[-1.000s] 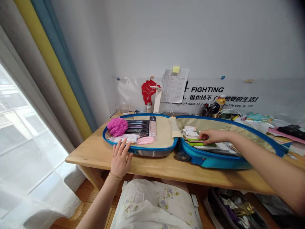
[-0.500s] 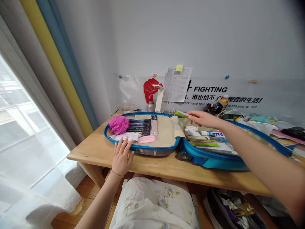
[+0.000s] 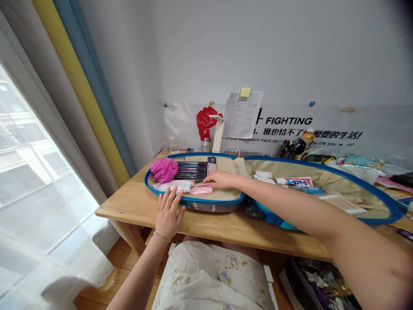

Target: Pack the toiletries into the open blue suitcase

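Observation:
An open blue suitcase (image 3: 213, 201) lies on the wooden table. My left hand (image 3: 168, 215) rests with spread fingers on its near left rim, touching a white packet (image 3: 176, 185). In the left half, my right hand (image 3: 222, 179) pinches a thin green strip-like packet (image 3: 198, 184), mostly hidden by the fingers, just above a pink oval case (image 3: 201, 190). Behind these lie a magenta bath puff (image 3: 164, 169) and a flat pack of dark toothbrushes (image 3: 192, 171). Toothpaste (image 3: 298, 182) and other tubes lie in the right half, partly covered by my right forearm.
At the table's back stand a white lamp (image 3: 218, 137), a metal-coloured bottle (image 3: 206, 145) and an orange-capped bottle (image 3: 308, 137). Bags and papers crowd the right end. Below the table is a bin (image 3: 298, 280) with crumpled waste. A suitcase wheel (image 3: 254, 212) sits by the hinge.
My right hand has moved left and down from above the right half into the left half, carrying the green packet. My left hand has stayed on the rim.

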Available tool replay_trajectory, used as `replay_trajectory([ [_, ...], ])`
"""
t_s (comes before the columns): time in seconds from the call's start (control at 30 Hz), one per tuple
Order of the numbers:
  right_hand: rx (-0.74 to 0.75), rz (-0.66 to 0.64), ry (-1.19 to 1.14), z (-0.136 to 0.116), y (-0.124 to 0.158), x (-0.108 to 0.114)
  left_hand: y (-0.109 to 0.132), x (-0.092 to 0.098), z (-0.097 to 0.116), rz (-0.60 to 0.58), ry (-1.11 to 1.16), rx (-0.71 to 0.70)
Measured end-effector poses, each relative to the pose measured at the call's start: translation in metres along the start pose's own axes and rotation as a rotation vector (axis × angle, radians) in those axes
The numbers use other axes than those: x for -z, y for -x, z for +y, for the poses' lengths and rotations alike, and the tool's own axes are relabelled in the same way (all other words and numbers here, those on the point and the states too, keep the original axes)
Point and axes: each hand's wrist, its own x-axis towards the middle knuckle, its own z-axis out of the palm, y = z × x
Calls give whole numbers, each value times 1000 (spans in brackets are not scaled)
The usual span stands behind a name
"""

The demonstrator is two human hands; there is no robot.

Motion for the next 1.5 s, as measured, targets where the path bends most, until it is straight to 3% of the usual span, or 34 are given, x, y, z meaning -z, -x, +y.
replay_trajectory([
  [0.17, 29, -20, -18, -1, 0, -4, 0, 0, 0, 4, 10, 2],
  [0.3, 15, 43, -45, 5, 11, 15, -1, 1, 1, 17, 7, -10],
  [0.47, -124, 144, -88, 45, 61, 61, 0, -1, 0, 8, -3, -14],
  [0.57, -295, 113, -109, 80, 101, 71, 1, -1, 0, -2, -4, 5],
  [0.73, -403, -83, -143, 122, 157, 44, 0, -1, 1, -3, 8, 15],
  [0.9, -474, -87, -150, 132, 185, 12, 0, 0, 0, 5, 31, 18],
  [1.2, -519, -111, -159, 131, 196, -8, 0, -1, -1, 7, 17, 5],
  [1.5, -560, -75, -98, 118, 199, -5, 0, 0, 0, 2, 16, 10],
])
